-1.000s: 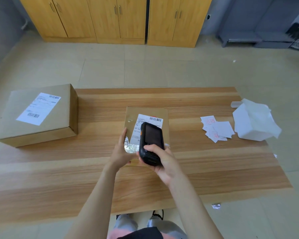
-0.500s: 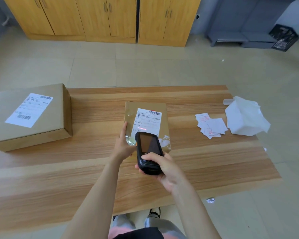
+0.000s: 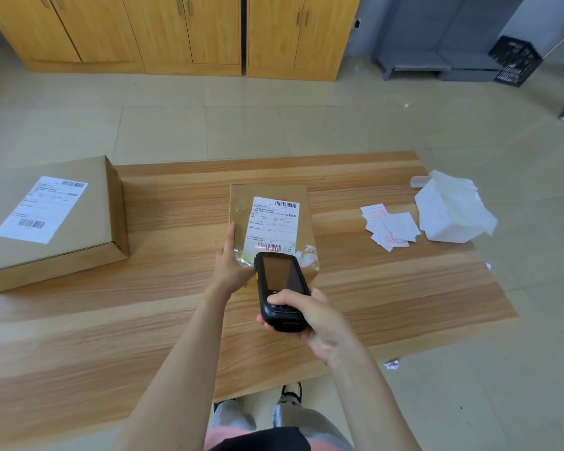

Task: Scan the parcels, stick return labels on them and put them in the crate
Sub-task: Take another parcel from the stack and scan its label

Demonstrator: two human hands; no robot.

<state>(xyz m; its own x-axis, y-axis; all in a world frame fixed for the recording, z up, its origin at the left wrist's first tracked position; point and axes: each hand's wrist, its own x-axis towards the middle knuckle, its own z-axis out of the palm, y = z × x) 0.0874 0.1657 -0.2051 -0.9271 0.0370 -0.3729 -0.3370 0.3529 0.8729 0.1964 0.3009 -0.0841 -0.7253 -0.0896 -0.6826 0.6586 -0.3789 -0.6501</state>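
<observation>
A small brown parcel [image 3: 274, 196] with a white shipping label lies in the middle of the wooden table [image 3: 388, 281]. My left hand [image 3: 232, 265] holds its left near edge. My right hand [image 3: 310, 317] grips a black handheld scanner [image 3: 279, 288] just in front of the parcel, and a red scan line falls on the label's lower barcode. A larger cardboard box [image 3: 46, 219] with its own label sits at the table's left end. Loose white return labels [image 3: 389, 227] with red print lie to the right. A black crate [image 3: 515, 61] stands on the floor far back right.
Crumpled white paper [image 3: 453, 209] lies at the table's right edge beside the labels. Yellow wooden cabinets [image 3: 183, 30] line the back wall, with a grey bench [image 3: 437, 56] next to the crate. A small scrap of paper [image 3: 392, 364] lies on the floor by the table's near right corner.
My right hand has pulled the scanner back toward me, uncovering more of the parcel's label. A red scan line now shows on the lower barcode. My left hand stays on the parcel.
</observation>
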